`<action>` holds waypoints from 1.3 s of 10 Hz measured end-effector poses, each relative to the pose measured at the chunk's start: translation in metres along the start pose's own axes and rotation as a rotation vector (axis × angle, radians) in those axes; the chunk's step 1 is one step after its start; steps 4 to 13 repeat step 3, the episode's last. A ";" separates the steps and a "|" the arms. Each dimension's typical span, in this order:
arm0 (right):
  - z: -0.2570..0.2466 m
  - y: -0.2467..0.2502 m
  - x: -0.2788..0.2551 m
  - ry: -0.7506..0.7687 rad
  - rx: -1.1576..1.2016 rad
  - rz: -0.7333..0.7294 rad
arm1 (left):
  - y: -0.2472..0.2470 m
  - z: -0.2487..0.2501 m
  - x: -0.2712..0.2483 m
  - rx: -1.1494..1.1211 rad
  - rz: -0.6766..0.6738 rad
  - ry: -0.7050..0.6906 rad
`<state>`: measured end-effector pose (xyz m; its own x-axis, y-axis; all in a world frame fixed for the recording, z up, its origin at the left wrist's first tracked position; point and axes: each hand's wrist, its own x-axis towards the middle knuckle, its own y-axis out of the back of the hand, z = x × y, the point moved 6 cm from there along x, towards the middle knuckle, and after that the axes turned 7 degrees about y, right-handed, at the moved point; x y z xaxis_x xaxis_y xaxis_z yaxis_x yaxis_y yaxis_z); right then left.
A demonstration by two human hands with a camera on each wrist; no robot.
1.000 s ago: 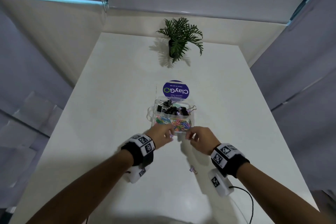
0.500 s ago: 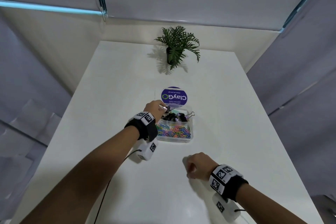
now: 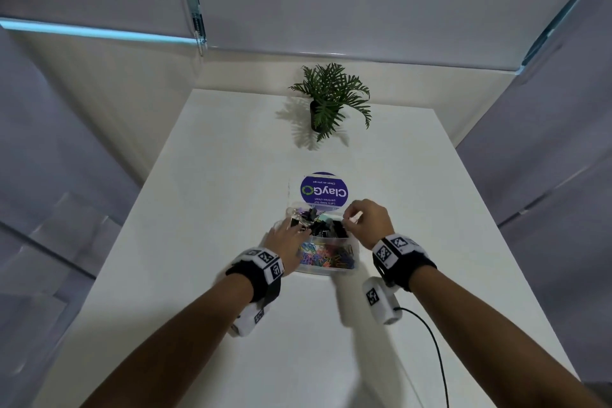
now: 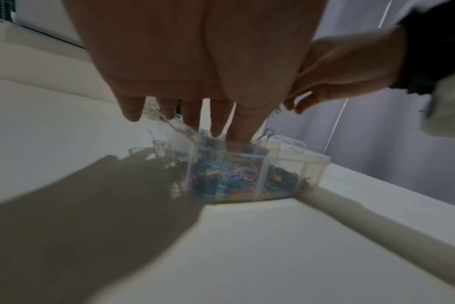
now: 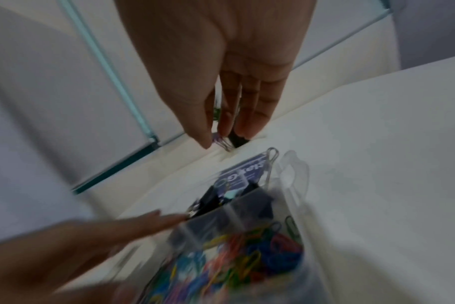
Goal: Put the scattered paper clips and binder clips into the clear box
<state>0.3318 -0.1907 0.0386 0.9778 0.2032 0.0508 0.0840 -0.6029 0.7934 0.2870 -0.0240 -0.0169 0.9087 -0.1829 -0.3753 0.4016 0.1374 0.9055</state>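
The clear box (image 3: 356, 253) stands open mid-table. Its near compartment holds coloured paper clips (image 3: 326, 255) and its far one holds black binder clips (image 3: 318, 227). My right hand (image 3: 351, 219) hovers over the far compartment. Its thumb and fingers pinch a small purple binder clip (image 5: 222, 142), wire handles pointing down. My left hand (image 3: 291, 232) lies at the box's left side with straight fingers (image 5: 156, 222) touching the rim near the binder clips. In the left wrist view those fingers (image 4: 195, 119) reach down to the box (image 4: 312, 168).
The box's lid with a round purple ClayGo sticker (image 3: 324, 190) lies open behind it. A small potted plant (image 3: 331, 99) stands at the far edge of the white table (image 3: 198, 209). A black cable (image 3: 430, 334) trails from my right wrist.
My right hand went down to the small clip on the table in front, then rose with it to above the box. My left hand drew back from the far compartment to the box's left side.
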 end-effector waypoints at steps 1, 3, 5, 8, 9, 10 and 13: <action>0.020 -0.003 0.016 -0.130 0.009 0.034 | -0.002 -0.002 -0.001 0.014 -0.019 -0.014; 0.037 0.008 -0.006 -0.221 0.116 0.133 | 0.004 -0.014 -0.006 -0.348 0.177 -0.013; 0.037 0.008 -0.006 -0.221 0.116 0.133 | 0.004 -0.014 -0.006 -0.348 0.177 -0.013; 0.037 0.008 -0.006 -0.221 0.116 0.133 | 0.004 -0.014 -0.006 -0.348 0.177 -0.013; 0.037 0.008 -0.006 -0.221 0.116 0.133 | 0.004 -0.014 -0.006 -0.348 0.177 -0.013; 0.037 0.008 -0.006 -0.221 0.116 0.133 | 0.004 -0.014 -0.006 -0.348 0.177 -0.013; 0.037 0.008 -0.006 -0.221 0.116 0.133 | 0.004 -0.014 -0.006 -0.348 0.177 -0.013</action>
